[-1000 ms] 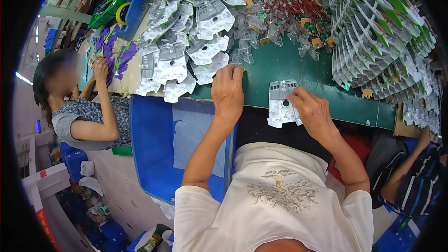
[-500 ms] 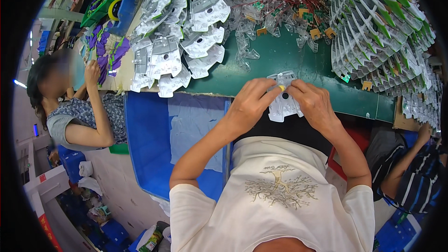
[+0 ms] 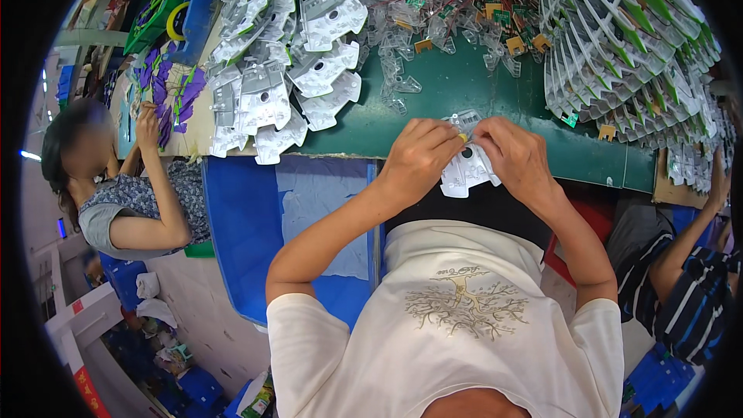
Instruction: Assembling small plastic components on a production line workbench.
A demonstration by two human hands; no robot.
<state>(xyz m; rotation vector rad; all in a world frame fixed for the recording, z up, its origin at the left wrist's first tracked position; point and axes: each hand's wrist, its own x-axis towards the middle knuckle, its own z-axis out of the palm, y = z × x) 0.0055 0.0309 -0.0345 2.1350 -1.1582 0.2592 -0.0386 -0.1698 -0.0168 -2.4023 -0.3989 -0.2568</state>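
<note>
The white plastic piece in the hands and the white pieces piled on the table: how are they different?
The held piece is single, gripped by the left hand and right hand at the green table edge. The piled pieces lie loose, overlapping, untouched, farther left. Both look like the same white moulded plastic with a round hole.

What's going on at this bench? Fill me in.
A person in a white shirt holds a clear plastic blister shell with both hands, the left hand and the right hand pinching its top edge over the near rim of the green table. A heap of similar empty shells lies to the left, stacked finished cards to the right. A co-worker on the left handles purple pieces; another sits at right.
</note>
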